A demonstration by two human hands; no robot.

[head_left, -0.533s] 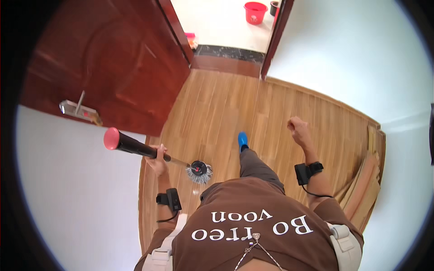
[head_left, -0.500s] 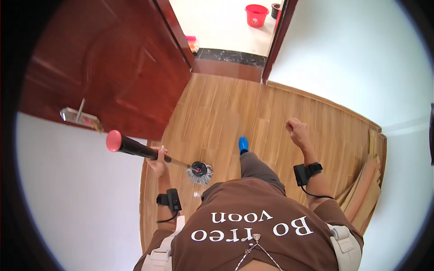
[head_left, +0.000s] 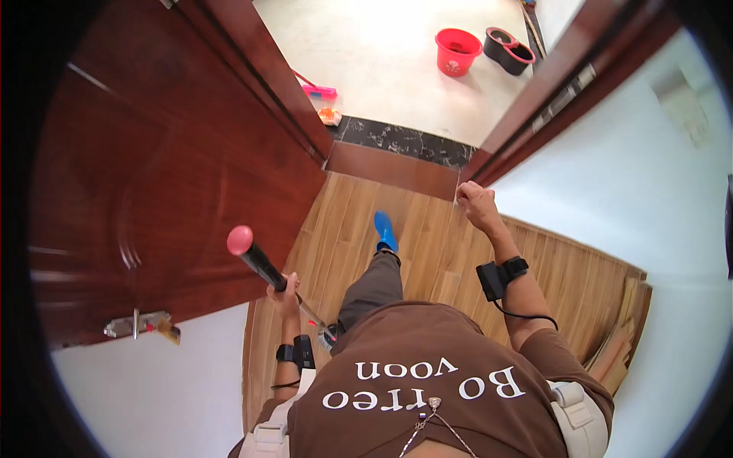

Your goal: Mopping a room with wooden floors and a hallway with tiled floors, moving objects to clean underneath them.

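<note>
Wood plank floor runs from frame centre to lower right, planks angled. Blue shoe planted on it at centre. Loose wood strips lie on it at the right edge by the wall. Dark stone threshold crosses the doorway above centre. Beyond it, pale tile floor fills upper centre. On the tile: red bucket and black bucket side by side at top right, pink dustpan with a small orange item near the door edge.
</note>
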